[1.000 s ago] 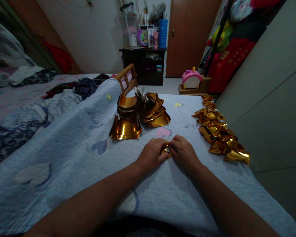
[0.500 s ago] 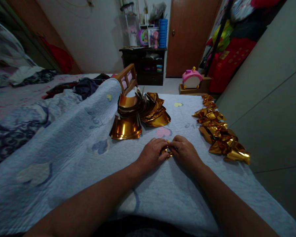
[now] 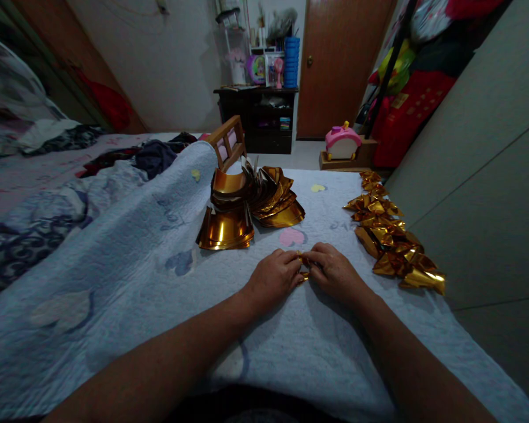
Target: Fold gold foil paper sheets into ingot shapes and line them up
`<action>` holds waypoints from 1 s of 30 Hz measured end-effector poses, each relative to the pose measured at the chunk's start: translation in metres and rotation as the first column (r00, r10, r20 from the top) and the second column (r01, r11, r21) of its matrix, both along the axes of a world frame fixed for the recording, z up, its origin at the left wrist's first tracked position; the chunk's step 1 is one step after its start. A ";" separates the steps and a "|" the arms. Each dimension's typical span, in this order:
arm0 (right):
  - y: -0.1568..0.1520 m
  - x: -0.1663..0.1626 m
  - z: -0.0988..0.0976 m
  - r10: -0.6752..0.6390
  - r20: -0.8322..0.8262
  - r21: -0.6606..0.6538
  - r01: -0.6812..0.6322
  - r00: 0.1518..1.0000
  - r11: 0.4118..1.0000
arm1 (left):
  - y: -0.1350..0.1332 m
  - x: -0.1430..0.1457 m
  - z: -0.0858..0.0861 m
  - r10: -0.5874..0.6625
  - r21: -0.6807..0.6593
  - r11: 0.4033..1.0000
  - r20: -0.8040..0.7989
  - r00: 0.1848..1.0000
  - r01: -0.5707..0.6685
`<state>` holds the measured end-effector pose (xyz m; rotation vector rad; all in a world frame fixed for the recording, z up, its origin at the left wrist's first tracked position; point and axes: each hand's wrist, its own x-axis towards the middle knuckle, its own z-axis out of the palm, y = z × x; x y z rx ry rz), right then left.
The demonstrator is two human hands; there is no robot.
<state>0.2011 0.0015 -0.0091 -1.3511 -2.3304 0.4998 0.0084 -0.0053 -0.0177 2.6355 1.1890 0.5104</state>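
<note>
2 hands, left hand (image 3: 274,276) & right hand (image 3: 335,271), pinch 1 gold foil piece (image 3: 303,265).

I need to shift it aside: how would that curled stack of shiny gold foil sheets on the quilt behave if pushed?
The curled stack of shiny gold foil sheets probably weighs little and flexes easily, since its edges bow upward. Its glossy sheets look slippery, so a push may fan them apart, like the splayed gold pile behind it.

I can read no words, labels, brand names or numbers anywhere in front of me; everything printed is too dim or too small.
</note>
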 end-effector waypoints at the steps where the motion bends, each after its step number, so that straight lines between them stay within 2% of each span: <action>1: 0.000 0.000 0.000 0.003 0.009 -0.003 -0.003 1.000 1.000 | 0.000 0.000 0.000 0.000 0.004 1.000 -0.007 1.000 0.000; 13: -0.001 -0.004 -0.002 -0.029 0.128 0.049 0.023 0.991 0.999 | 0.000 0.000 0.001 0.000 0.010 1.000 -0.030 1.000 0.000; 20: 0.001 -0.005 -0.003 -0.045 0.149 0.030 0.041 0.988 0.999 | 0.001 0.000 0.001 -0.008 0.009 1.000 -0.024 1.000 0.008; 26: 0.002 0.005 0.002 0.041 0.061 -0.009 -0.041 0.997 0.999 | 0.000 0.000 0.001 -0.010 0.016 1.000 -0.033 0.999 0.011; 30: 0.003 0.014 0.005 0.093 0.059 0.007 -0.094 0.994 0.996 | 0.000 0.001 0.003 0.005 0.002 1.000 -0.046 0.999 -0.005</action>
